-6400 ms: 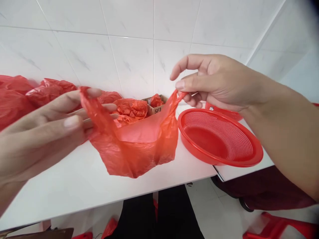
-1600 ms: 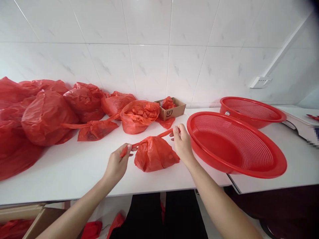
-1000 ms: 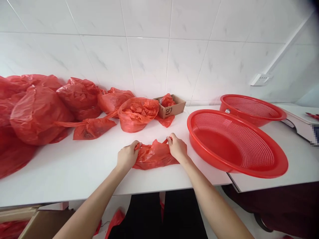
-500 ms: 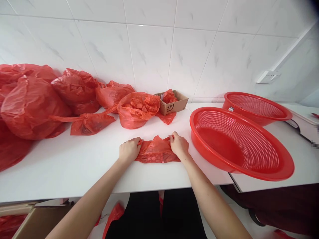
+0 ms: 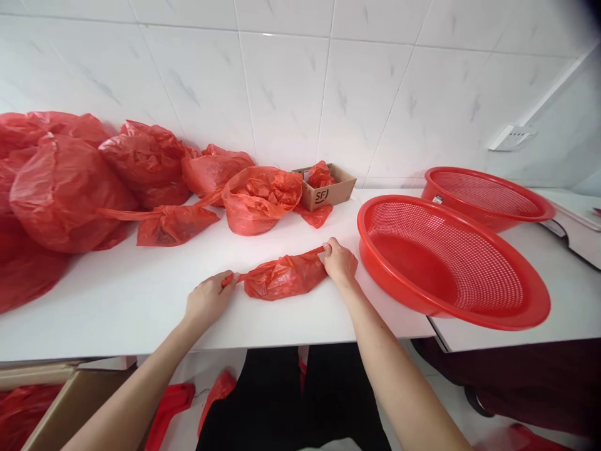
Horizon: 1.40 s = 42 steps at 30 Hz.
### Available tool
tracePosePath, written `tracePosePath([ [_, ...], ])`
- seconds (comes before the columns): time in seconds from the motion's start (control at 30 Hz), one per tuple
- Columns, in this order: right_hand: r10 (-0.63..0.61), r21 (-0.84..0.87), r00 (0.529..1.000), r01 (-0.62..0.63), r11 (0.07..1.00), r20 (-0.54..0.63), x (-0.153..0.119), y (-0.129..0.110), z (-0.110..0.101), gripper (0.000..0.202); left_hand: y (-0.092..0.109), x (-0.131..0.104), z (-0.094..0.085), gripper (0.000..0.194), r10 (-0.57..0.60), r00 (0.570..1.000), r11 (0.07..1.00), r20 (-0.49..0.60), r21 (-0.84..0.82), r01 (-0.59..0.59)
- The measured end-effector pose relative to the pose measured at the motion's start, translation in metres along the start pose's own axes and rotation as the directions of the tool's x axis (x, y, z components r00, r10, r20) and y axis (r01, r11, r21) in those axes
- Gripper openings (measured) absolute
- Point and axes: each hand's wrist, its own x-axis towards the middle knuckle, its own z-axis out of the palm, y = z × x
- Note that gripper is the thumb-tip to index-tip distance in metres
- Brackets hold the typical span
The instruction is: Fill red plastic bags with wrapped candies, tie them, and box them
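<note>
A small red plastic bag (image 5: 284, 278) lies on the white table in front of me, stretched between my two hands. What it contains is hard to make out through the film. My left hand (image 5: 210, 300) is closed on a twisted end of the bag, which runs out taut to the left. At the other side, my right hand (image 5: 339, 258) pinches the upper right end. Behind them stands an opened red bag (image 5: 251, 216) with crumpled plastic in it. To its left rests a tied red bag (image 5: 176, 227) with long twisted ends.
Large, full red bags (image 5: 70, 188) line the wall at the left. A small cardboard box (image 5: 331, 195) holds a crumpled red bag. Two red perforated baskets (image 5: 451, 263) stand at the right. Below the table's front edge, a large carton (image 5: 87, 401) contains red plastic.
My left hand has moved left and slightly down, drawing the bag's end out into a taut twist. My right hand keeps its hold near the same spot. The bag now looks narrower and gathered.
</note>
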Motion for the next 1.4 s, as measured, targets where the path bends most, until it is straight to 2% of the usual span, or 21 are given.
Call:
tracePosePath([
  [0.1, -0.03, 0.037, 0.999, 0.031, 0.999, -0.027, -0.005, 0.003, -0.001, 0.028, -0.001, 0.007, -0.01, 0.035, 0.033, 0.999, 0.997, -0.019, -0.066, -0.035],
  [0.17, -0.046, 0.071, 0.998, 0.049, 0.996, -0.047, -0.007, 0.004, 0.0, 0.028, 0.007, 0.012, -0.019, 0.028, 0.054, 0.989, 0.995, -0.138, -0.077, -0.065],
  [0.23, -0.054, 0.108, 0.997, 0.061, 0.992, -0.061, -0.007, 0.005, 0.001, 0.028, 0.024, 0.015, -0.025, 0.03, 0.109, 0.954, 0.989, -0.279, -0.063, -0.131],
  [0.3, -0.065, 0.147, 0.995, 0.075, 0.986, -0.07, -0.007, 0.006, 0.002, 0.029, 0.05, 0.019, -0.023, 0.03, 0.226, 0.917, 0.967, -0.328, -0.04, -0.253],
  [0.4, -0.082, 0.207, 0.993, 0.097, 0.974, -0.082, -0.007, 0.009, 0.003, 0.032, 0.088, 0.031, -0.006, 0.027, 0.394, 0.887, 0.909, -0.239, -0.043, -0.415],
  [0.5, -0.085, 0.282, 0.992, 0.108, 0.953, -0.093, -0.006, 0.013, 0.002, 0.035, 0.105, 0.045, 0.012, 0.024, 0.434, 0.895, 0.895, -0.105, -0.066, -0.442],
  [0.63, -0.037, 0.408, 0.991, 0.086, 0.909, -0.127, -0.005, 0.017, 0.002, 0.036, 0.1, 0.051, 0.025, 0.015, 0.448, 0.894, 0.891, 0.007, -0.08, -0.446],
  [0.8, 0.009, 0.551, 0.99, 0.07, 0.832, -0.139, -0.002, 0.018, 0.002, 0.034, 0.098, 0.044, 0.028, 0.018, 0.458, 0.889, 0.886, 0.013, -0.081, -0.456],
  [0.93, 0.012, 0.644, 0.99, 0.083, 0.76, -0.143, -0.001, 0.019, 0.003, 0.034, 0.1, 0.043, 0.03, 0.021, 0.415, 0.91, 0.909, 0.023, -0.055, -0.413],
  [1.1, -0.048, 0.775, 0.992, 0.121, 0.621, -0.117, -0.001, 0.017, 0.003, 0.038, 0.1, 0.043, 0.033, 0.026, 0.352, 0.935, 0.936, 0.04, 0.015, -0.352],
  [1.2, -0.008, 0.823, 0.992, 0.11, 0.558, -0.127, 0.0, 0.016, 0.004, 0.04, 0.101, 0.043, 0.033, 0.028, 0.321, 0.946, 0.944, 0.047, 0.06, -0.324],
  [1.3, 0.059, 0.87, 0.99, 0.084, 0.485, -0.129, 0.003, 0.019, 0.006, 0.041, 0.099, 0.042, 0.029, 0.029, 0.343, 0.939, 0.936, 0.037, 0.066, -0.345],
  [1.4, 0.077, 0.923, 0.994, 0.043, 0.383, -0.079, 0.007, 0.024, 0.006, 0.04, 0.086, 0.038, 0.02, 0.031, 0.407, 0.914, 0.912, 0.001, 0.051, -0.406],
])
